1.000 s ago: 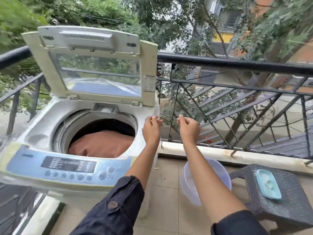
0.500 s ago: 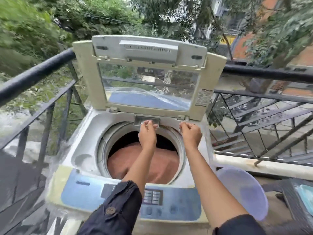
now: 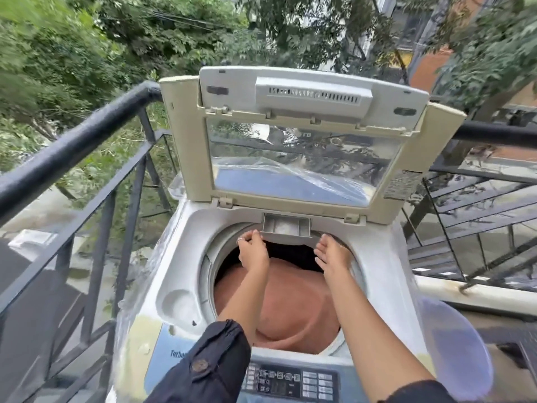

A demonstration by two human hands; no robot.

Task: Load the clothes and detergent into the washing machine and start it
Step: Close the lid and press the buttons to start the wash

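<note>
My left hand (image 3: 253, 253) has its fingers curled at the left corner of the small grey plastic detergent drawer (image 3: 286, 226); I cannot tell whether it pinches anything. My right hand (image 3: 333, 257) is released, fingers straight, just right of the drawer. Rust-brown cloth (image 3: 290, 298) lies inside the white top-loading washing machine (image 3: 186, 254).
</note>
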